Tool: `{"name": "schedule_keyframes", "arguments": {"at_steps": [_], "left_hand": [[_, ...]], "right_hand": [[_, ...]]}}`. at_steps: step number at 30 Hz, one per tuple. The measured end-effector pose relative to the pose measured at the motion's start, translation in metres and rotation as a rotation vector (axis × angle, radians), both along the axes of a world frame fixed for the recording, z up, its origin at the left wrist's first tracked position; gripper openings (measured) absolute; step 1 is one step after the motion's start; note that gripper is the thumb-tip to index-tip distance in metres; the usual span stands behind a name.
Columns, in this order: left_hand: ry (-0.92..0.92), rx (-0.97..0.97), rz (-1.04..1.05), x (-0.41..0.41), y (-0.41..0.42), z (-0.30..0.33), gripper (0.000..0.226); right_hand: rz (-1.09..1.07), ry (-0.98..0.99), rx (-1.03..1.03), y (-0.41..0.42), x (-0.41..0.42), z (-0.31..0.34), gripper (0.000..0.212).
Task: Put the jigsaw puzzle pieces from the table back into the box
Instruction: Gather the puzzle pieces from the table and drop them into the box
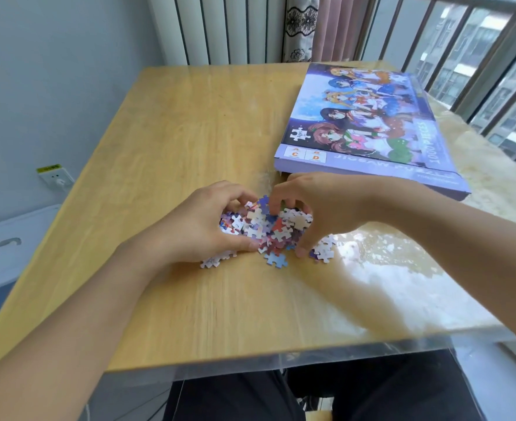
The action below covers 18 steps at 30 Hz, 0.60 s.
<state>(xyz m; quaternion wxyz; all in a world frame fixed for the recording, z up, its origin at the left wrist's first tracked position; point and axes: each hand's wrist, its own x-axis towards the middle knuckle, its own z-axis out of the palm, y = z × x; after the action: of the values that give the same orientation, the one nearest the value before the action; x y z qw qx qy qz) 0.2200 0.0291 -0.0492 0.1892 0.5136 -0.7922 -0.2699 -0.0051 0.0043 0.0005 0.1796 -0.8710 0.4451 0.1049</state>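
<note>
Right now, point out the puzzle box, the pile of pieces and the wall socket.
puzzle box (369, 117): head view, middle of its printed lid.
pile of pieces (266, 226): head view, top of the heap.
wall socket (57, 177): head view, its white faceplate.

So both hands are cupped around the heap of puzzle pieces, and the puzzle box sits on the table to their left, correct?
Not quite. The head view shows the puzzle box on the right, beyond the right hand. The rest holds: it and the left hand cup the heap of puzzle pieces on the table.

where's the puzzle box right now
In the head view the puzzle box lies flat with its lid on at the table's far right, just beyond the right hand and near the window railing.
</note>
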Motion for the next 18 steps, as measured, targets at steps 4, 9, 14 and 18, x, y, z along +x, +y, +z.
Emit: {"name": "schedule_keyframes", "arguments": {"at_steps": [4,9,14,18], "left_hand": [[0.149,-0.009,0.142,-0.008,0.008,-0.007,0.061],[0.518,0.078,0.211,-0.023,0.017,-0.018,0.055],[0.699,0.022,0.365,-0.031,0.02,-0.02,0.029],[0.878,0.097,0.475,-0.042,0.014,-0.013,0.017]], "right_hand": [[-0.064,0.123,-0.028,0.008,0.005,0.001,0.123],[-0.083,0.127,0.013,0.007,0.022,0.004,0.109],[-0.09,0.091,0.07,0.007,0.022,0.004,0.084],[-0.104,0.041,0.062,0.008,0.017,0.0,0.074]]}}
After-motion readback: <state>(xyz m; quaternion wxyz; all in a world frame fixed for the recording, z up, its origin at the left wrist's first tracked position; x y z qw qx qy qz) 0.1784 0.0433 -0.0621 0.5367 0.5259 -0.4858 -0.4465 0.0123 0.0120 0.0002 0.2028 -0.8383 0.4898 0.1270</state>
